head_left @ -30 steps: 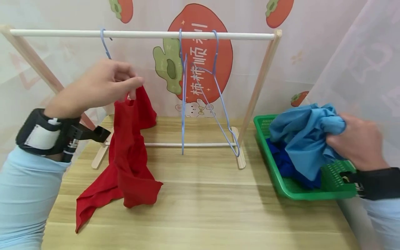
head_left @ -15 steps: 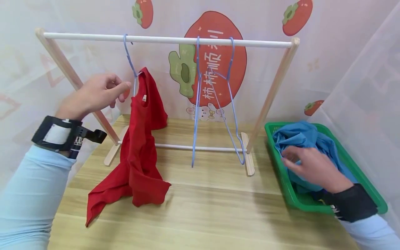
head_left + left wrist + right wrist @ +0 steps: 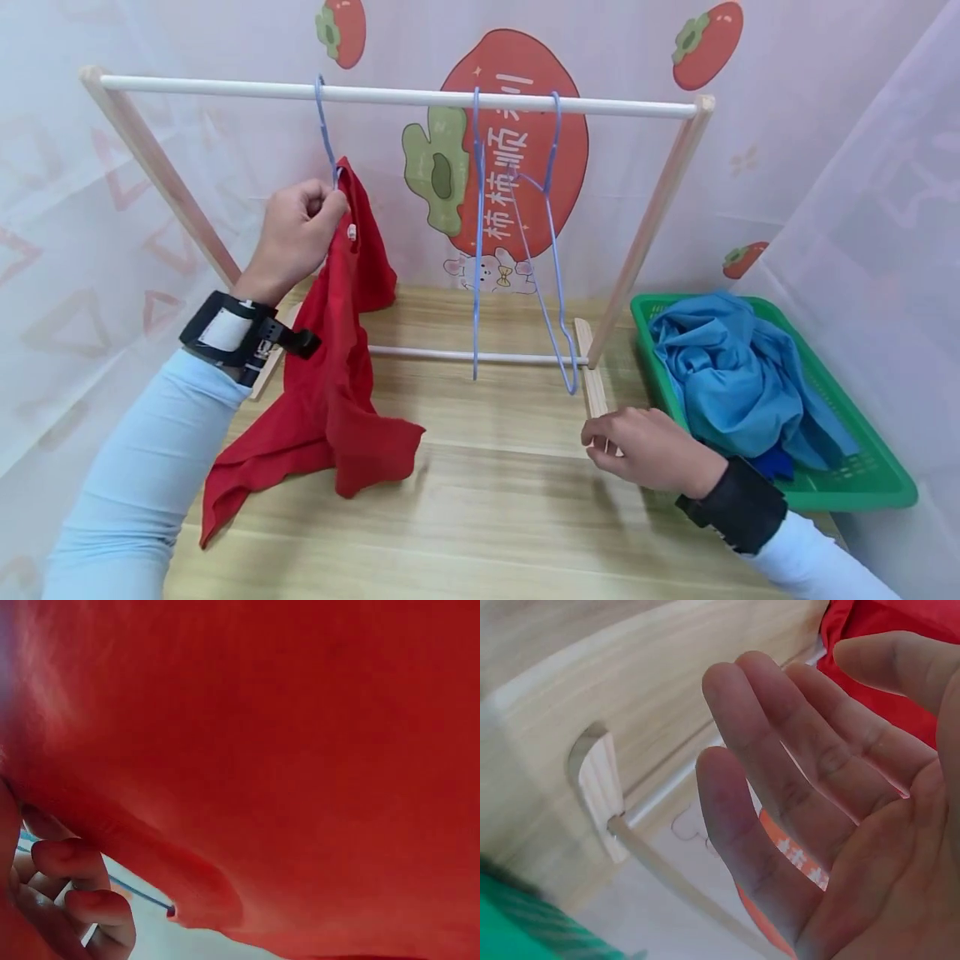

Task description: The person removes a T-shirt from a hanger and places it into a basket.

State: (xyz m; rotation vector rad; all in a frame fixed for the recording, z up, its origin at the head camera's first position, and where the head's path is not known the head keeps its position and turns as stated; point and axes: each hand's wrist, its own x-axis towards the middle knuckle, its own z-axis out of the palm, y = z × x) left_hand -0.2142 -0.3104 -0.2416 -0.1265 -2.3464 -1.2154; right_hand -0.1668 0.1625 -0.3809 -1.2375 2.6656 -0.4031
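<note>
A red shirt [image 3: 341, 333] hangs on a blue hanger [image 3: 325, 125] at the left part of the white rail, its lower end lying on the table. My left hand [image 3: 296, 229] pinches the shirt's near edge at the neckline, just below the hanger's hook. The left wrist view is mostly filled by red cloth, with curled fingers [image 3: 82, 900] at its lower left. My right hand [image 3: 648, 450] holds nothing, its fingers loosely bent above the table, left of the green basket [image 3: 847, 500]. A light blue cloth [image 3: 735, 367] lies bunched in that basket.
Two bare blue hangers [image 3: 477, 250] hang from the rail [image 3: 405, 97] right of the shirt. The wooden rack's right leg [image 3: 648, 242] stands near the basket. A dark blue cloth [image 3: 774, 463] shows under the light blue one. Behind hangs a curtain printed with persimmons.
My right hand let go of the light blue cloth into the basket and moved left. My left hand came to the shirt's neckline; the hanger's hook sits slightly farther right on the rail.
</note>
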